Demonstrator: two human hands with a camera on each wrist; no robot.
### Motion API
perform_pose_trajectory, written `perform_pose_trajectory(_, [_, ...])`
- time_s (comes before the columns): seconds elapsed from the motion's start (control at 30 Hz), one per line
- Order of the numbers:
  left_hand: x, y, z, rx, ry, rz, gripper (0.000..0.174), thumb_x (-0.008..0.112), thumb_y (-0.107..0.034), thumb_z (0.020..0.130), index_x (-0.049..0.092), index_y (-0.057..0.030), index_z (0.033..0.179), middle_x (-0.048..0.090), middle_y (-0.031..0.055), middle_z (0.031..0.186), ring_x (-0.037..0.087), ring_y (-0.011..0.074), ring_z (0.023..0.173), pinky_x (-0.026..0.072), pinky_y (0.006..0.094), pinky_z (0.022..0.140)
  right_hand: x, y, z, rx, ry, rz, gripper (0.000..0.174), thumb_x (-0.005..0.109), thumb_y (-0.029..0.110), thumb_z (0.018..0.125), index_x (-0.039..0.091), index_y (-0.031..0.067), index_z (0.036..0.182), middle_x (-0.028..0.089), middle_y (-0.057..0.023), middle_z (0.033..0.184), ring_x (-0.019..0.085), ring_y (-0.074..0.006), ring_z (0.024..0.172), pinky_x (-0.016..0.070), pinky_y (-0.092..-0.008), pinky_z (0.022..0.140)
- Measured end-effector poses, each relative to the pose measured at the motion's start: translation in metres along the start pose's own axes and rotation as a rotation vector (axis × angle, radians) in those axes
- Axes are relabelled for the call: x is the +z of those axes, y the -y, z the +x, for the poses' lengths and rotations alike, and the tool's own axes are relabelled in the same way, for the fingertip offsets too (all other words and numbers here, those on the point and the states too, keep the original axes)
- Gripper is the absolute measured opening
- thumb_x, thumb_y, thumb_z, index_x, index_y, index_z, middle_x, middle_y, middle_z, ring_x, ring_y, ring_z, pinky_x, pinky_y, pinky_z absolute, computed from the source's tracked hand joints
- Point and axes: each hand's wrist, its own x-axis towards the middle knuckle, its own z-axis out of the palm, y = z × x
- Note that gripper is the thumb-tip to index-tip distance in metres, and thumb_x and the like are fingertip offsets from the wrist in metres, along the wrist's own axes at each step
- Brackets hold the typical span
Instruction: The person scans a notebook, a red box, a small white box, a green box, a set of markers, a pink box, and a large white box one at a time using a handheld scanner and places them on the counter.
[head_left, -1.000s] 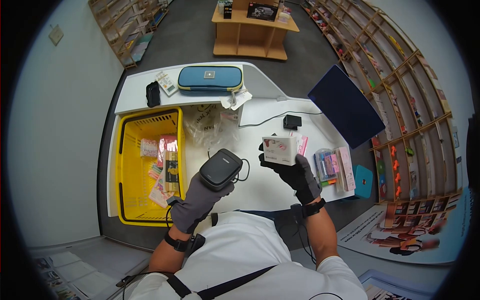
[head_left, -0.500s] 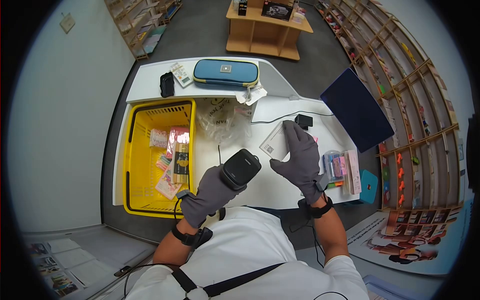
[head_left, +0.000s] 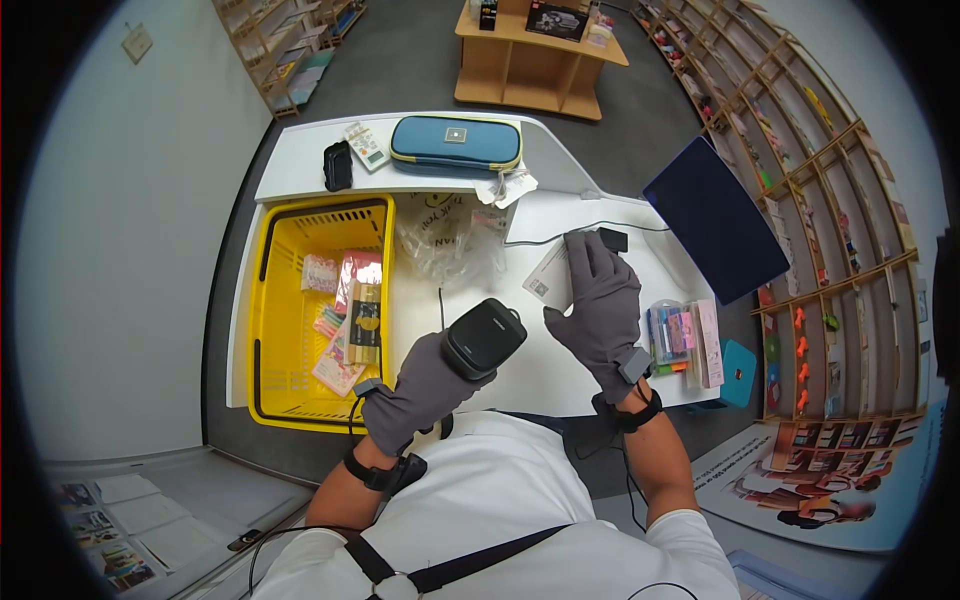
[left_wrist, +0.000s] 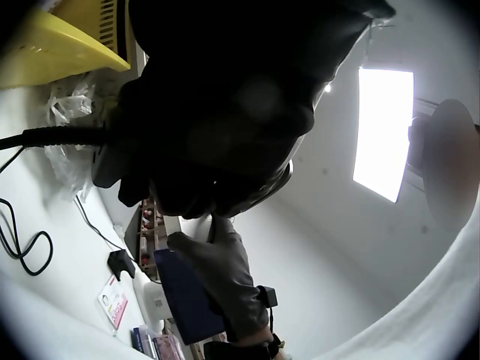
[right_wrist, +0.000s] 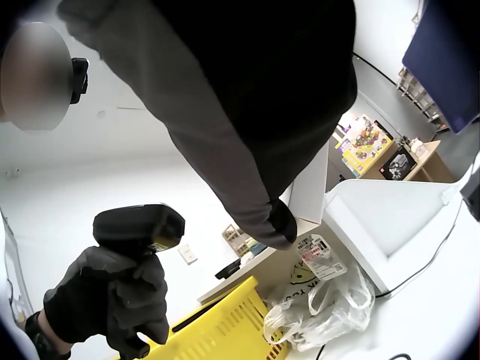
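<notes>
The left hand (head_left: 425,388) gripped one black scanner (head_left: 484,338) above the white counter (head_left: 530,385), its rounded head slanting away from the person toward the far right. The right hand (head_left: 606,310) held one white box (head_left: 546,280) over the counter, its long axis likewise running far-right, QR-code end nearest the person; one yellow basket (head_left: 390,270) and one blue case (head_left: 455,146) stood nearby.

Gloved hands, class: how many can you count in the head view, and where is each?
2: the left hand grips a black handheld device near the yellow basket; the right hand holds a white box.
</notes>
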Motion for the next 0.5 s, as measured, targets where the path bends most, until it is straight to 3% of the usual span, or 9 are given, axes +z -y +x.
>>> perform_pose_trajectory(0.23, [0.0,0.003,-0.001,0.048,-0.005,-0.042,0.033,0.089,-0.031,0.087,0.07,-0.0035,0.086,0.068,0.0032,0.063,0.064,0.0141,0.053,0.0538,0.0328,0.055,0.003,0.0,-0.001,-0.006,-0.021,-0.027,0.11,0.09,0.029,0.07,0.039,0.0102,0.165,0.045,-0.0204,0.162,0.049,-0.0413,0.141,0.0366,-0.053,0.122])
perform_pose_trajectory(0.33, [0.002,0.006,0.0,0.074,-0.024,-0.056,0.028,0.09,-0.024,0.087,0.072,-0.0042,0.092,0.066,0.0018,0.065,0.06,0.0121,0.057,0.0514,0.0322,0.058,0.005,-0.001,0.0,-0.002,-0.027,-0.036,0.109,0.09,0.028,0.07,0.039,0.0102,0.165,0.045,-0.0206,0.162,0.049,-0.0412,0.142,0.0363,-0.0534,0.122])
perform_pose_trajectory(0.5, [0.0,0.003,-0.001,-0.007,0.004,-0.019,0.027,0.09,-0.024,0.087,0.072,-0.0046,0.092,0.066,0.0016,0.065,0.06,0.011,0.057,0.0512,0.0313,0.057,0.01,-0.002,0.0,-0.01,-0.042,-0.046,0.107,0.089,0.028,0.071,0.04,0.0103,0.165,0.045,-0.021,0.162,0.049,-0.0413,0.142,0.0361,-0.0539,0.122])
